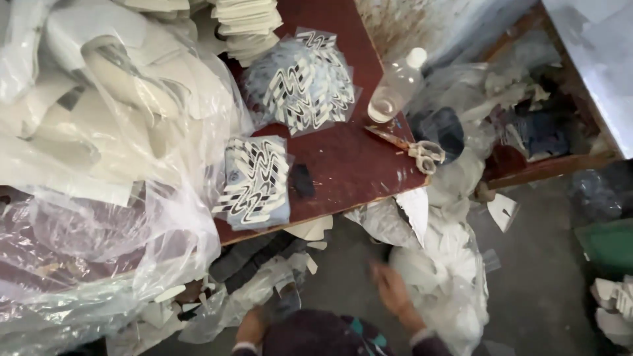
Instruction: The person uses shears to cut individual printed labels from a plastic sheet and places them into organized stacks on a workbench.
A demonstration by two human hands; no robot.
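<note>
The biggest thing here is the heap of clear plastic sheeting [99, 217] on the left, bagging up stacks of white cut pieces [72, 99] and spilling over the near edge of the dark red table [349, 158]. The table runs from far centre to near centre, w/ its near edge dropping off above the floor.

On the floor at near right of the table sits a clear bag of white scraps [442, 264] (crumpled, partly open at the top as far as I can see). More loose white bits and plastic lie under the table edge, near left.

On the table, far centre, there's a clear packet of black-and-white zigzag strips [303, 82]; a second packet of the same strips [254, 181] lies nearer, close to the table's near edge. A small dark patch [302, 179] lies just right of it.

A clear plastic bottle [397, 86] w/ a white cap lies tilted at the table's right side. Scissors [410, 148] w/ pale handles lie near it, at the right edge.

Down at the bottom, the right hand [390, 289] hangs low over the floor, just left of the scrap bag, nearly touching it; it's blurred, fingers look loosely apart, holding nothing I can make out. The left hand [254, 324] is lower left by the plastic under the table; mostly hidden, so can't tell whether it grips anything.
</note>
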